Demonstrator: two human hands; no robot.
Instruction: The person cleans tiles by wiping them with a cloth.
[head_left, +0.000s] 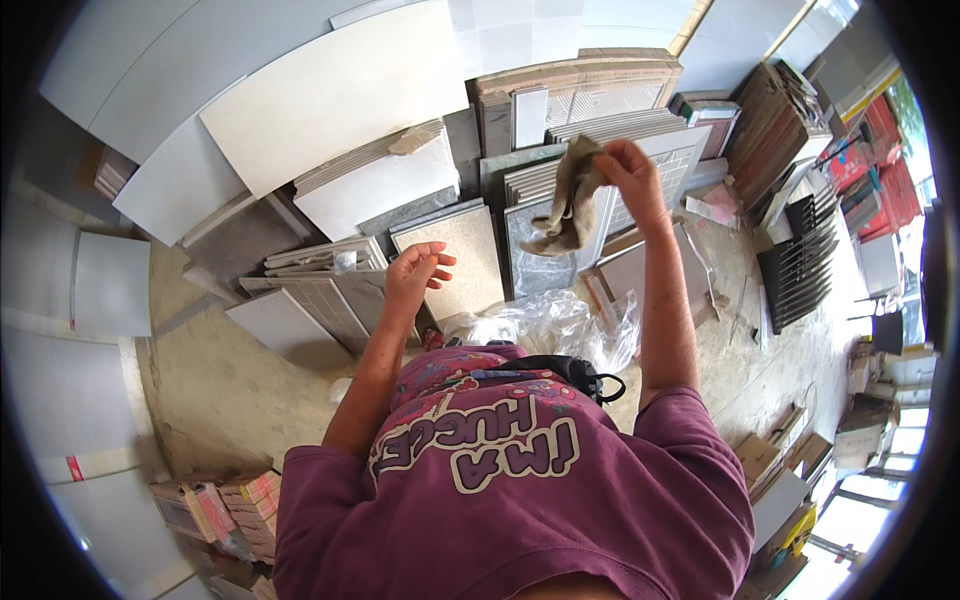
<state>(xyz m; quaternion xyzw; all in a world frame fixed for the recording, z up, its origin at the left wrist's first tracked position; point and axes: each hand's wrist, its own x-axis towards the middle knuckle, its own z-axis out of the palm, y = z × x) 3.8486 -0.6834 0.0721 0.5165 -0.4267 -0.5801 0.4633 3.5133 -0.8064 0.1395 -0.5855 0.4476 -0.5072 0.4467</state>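
Note:
Raised at the upper right of my body, my right hand [633,178] pinches a soiled grey-brown work glove [573,205] by one end. The glove dangles limp, its fingers hanging down and to the left. My left hand [413,280] is lifted in front of me with loosely curled fingers and holds nothing. Behind it leans a speckled beige tile [462,260]. Beyond the glove stands a row of grey tiles [540,240], partly covered by it.
Crumpled clear plastic sheeting [560,325] lies on the floor at my feet. Large cream panels [340,90] and stacked tiles lean ahead. To the right stands a black slotted rack [800,265]; cartons [215,510] sit at lower left.

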